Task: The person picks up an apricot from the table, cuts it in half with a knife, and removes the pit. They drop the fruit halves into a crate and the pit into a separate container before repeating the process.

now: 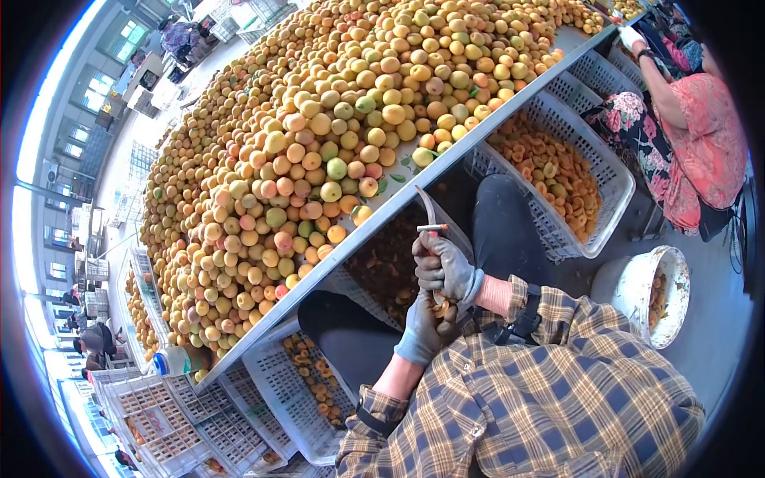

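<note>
My right hand, in a grey glove, is closed around a small knife with a curved blade that points up and away from me. Just below it, my left hand, also gloved, is closed on an apricot that looks cut open; the fingers hide part of it. Both hands are close together above my lap. Beneath them, between my knees, a crate holds dark pits and scraps. Whole apricots lie heaped on the table ahead.
The table's metal edge runs diagonally before me. A white crate of apricot halves stands right, another crate left. A white bucket is at far right. A co-worker in a pink top sits beyond. Stacked crates stand lower left.
</note>
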Tool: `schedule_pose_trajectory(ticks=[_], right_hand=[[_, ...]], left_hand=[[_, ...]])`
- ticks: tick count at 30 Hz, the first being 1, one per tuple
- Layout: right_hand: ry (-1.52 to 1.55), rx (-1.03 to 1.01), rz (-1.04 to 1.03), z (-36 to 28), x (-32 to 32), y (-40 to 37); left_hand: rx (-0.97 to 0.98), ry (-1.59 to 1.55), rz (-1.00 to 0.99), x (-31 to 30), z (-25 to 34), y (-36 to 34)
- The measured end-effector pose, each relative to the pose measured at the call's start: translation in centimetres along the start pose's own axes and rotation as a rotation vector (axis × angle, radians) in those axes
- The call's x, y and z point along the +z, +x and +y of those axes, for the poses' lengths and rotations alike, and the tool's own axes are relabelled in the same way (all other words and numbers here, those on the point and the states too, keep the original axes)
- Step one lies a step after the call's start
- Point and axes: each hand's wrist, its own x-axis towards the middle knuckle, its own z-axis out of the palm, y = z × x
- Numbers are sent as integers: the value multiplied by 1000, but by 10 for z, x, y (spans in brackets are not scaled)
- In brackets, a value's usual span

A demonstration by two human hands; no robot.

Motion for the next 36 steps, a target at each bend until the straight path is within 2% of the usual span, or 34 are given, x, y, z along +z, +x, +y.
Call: schedule_pose_trajectory(ticks=[4,6,7,8,9,10,11,12,14,18,19,20,21,22,24,26,28,30,31,33,36], right_hand=[[-119,-89,-82,-12,10,-10],[-516,-115,-113,-27,17,-17],[-828,-270,-16,-25,28,-21],[-964,-329,-98,-16,8,-13],[-1263,-458,-150,-12,-1,-13],[-1619,-369,-100,-18,13,-29],[-1834,-410,-108,-10,2,-26],[-1981,-403,-80,-5,-1,-28],[-2110,-282,-100,-6,1,-27],[-2166,-225,-186,-2,1,-26],[-1797,-249,-234,2,-9,-24],[-1427,-259,-271,4,-19,-22],[-1392,-106,-265,1,-22,-21],[-1394,-103,-268,-2,-22,-23],[-1565,-120,-188,-9,-18,-29],[-1594,-138,-181,-12,-30,-28],[-1699,-99,-115,-14,-37,-29],[-1719,-83,-135,-11,-41,-27],[-1699,-77,-138,-10,-38,-27],[-1683,-69,-148,-8,-37,-24],[-1686,-43,-102,-4,-49,-18]], left_hand=[[72,46,76,16,13,-4],[270,163,129,4,22,0],[285,167,10,-3,28,0],[307,124,78,-6,28,2],[292,68,45,2,31,-4],[275,15,7,9,34,-6],[337,54,30,-9,29,11],[296,79,-68,-20,30,13],[256,28,-136,-40,27,23],[203,32,-15,-38,25,12],[454,643,13,-37,26,4],[457,643,15,-37,28,-5],[385,378,45,-36,33,-16],[310,113,74,-33,39,-30],[521,122,264,-17,55,-74],[737,89,370,-46,76,-114],[1099,469,775,-72,93,-147],[1183,889,1046,-112,102,-174],[1182,883,1056,-116,105,-176],[1334,1127,1216,-117,114,-174],[1158,1148,1077,-41,129,-145]])
